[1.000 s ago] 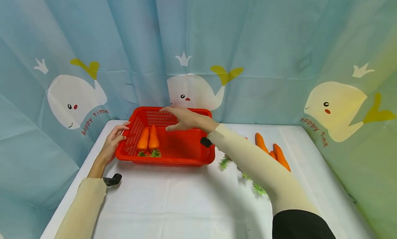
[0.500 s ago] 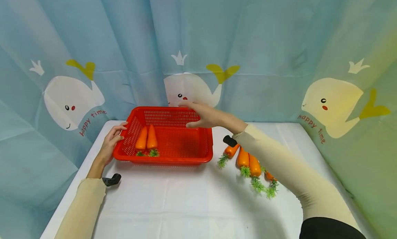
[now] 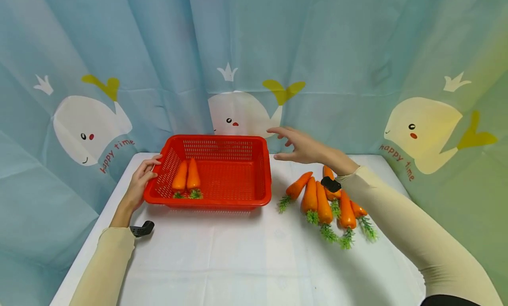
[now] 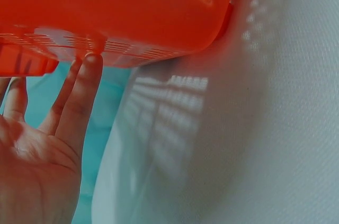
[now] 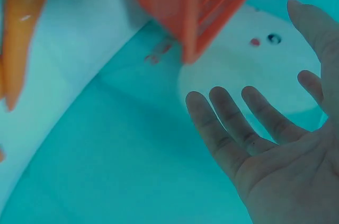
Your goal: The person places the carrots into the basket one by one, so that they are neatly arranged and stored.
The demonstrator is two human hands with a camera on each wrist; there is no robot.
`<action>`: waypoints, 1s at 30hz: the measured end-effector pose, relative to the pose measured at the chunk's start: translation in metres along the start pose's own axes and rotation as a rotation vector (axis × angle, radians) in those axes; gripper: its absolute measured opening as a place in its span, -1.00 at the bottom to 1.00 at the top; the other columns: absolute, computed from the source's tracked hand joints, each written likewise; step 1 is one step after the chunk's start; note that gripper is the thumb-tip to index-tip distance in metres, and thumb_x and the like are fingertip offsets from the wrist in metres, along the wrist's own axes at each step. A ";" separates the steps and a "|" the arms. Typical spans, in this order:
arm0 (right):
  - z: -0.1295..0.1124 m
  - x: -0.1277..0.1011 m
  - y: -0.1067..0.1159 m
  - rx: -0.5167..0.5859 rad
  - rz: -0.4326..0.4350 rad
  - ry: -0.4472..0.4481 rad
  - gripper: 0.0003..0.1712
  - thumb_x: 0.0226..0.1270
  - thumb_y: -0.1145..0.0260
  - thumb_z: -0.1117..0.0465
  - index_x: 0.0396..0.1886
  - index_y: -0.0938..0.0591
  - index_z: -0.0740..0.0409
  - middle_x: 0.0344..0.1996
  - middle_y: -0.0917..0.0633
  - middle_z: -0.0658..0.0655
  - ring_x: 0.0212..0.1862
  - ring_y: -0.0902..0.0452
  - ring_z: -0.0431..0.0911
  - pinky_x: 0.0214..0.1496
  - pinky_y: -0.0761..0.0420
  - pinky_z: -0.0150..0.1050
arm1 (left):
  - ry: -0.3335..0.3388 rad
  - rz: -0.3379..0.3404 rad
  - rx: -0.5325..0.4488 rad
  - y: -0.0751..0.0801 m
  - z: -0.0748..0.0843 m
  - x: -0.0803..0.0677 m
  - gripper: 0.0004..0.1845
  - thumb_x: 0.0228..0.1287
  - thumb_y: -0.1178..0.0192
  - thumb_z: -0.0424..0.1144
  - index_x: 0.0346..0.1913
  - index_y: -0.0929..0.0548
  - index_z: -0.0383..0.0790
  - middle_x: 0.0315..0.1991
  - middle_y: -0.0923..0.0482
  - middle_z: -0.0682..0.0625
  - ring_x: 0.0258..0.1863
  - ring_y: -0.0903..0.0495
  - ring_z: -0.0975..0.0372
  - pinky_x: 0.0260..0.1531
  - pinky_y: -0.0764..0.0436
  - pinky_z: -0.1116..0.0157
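Your red basket (image 3: 216,173) sits toward the back left of the table (image 3: 238,253), with two carrots (image 3: 187,178) lying side by side against its left wall, greens toward you. Your left hand (image 3: 140,182) rests on the basket's left rim, probably to steady it; the fingers (image 4: 79,97) lie nearly straight with the tips touching the plastic, not curled round it. Your right hand (image 3: 303,147) hovers in the air past the basket's right back corner, fingers spread wide and holding nothing. Below it a loose pile of carrots (image 3: 325,200) lies on the table, just right of the basket.

The head view alone shows both carrot groups. The left wrist view confirms fingertip contact under the rim. The right wrist view shows the bare palm (image 5: 286,171) and the whale-print curtain (image 3: 246,54).
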State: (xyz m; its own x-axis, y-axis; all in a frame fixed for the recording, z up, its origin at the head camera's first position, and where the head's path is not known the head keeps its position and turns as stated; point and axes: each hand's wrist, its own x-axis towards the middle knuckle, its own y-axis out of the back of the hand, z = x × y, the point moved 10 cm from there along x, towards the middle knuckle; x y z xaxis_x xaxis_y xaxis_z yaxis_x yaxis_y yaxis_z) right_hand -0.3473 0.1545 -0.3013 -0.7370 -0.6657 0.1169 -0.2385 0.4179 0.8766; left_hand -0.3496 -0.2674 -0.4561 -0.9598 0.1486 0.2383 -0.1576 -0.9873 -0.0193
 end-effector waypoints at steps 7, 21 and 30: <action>0.039 -0.038 0.007 -0.003 0.018 -0.091 -0.14 0.38 -0.45 0.16 0.57 -0.27 0.15 0.36 -0.44 0.34 0.17 -0.53 0.23 0.16 -0.62 0.19 | 0.013 0.002 0.011 0.002 -0.001 0.000 -0.66 0.48 0.19 -0.51 0.22 -0.39 -0.32 0.58 -0.15 -0.06 0.44 -0.22 0.21 0.10 -0.56 0.49; 0.095 -0.122 0.019 -0.015 0.038 -0.268 -0.15 0.44 -0.40 0.14 0.59 -0.21 0.14 0.28 -0.48 0.45 0.07 -0.61 0.33 0.02 -0.66 0.24 | -0.001 -0.022 0.008 0.003 0.005 0.001 -0.68 0.48 0.17 -0.52 0.21 -0.39 -0.37 0.59 -0.11 -0.14 0.51 -0.15 0.14 0.13 -0.54 0.50; 0.127 -0.170 0.023 -0.035 0.056 -0.340 -0.18 0.42 -0.41 0.17 0.54 -0.24 0.22 0.19 -0.53 0.55 -0.02 -0.66 0.37 -0.10 -0.71 0.21 | -0.001 -0.057 -0.011 0.002 0.008 0.003 -0.68 0.50 0.06 -0.52 0.24 -0.41 -0.45 0.59 -0.15 -0.14 0.53 -0.16 0.17 0.09 -0.60 0.45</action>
State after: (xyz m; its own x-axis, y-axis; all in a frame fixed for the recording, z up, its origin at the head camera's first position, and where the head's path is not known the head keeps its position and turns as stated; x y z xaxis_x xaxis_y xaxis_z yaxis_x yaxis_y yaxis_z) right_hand -0.3079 0.3555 -0.3598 -0.9184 -0.3955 0.0080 -0.1742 0.4225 0.8894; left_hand -0.3513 -0.2694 -0.4479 -0.9489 0.2048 0.2401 -0.2148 -0.9765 -0.0159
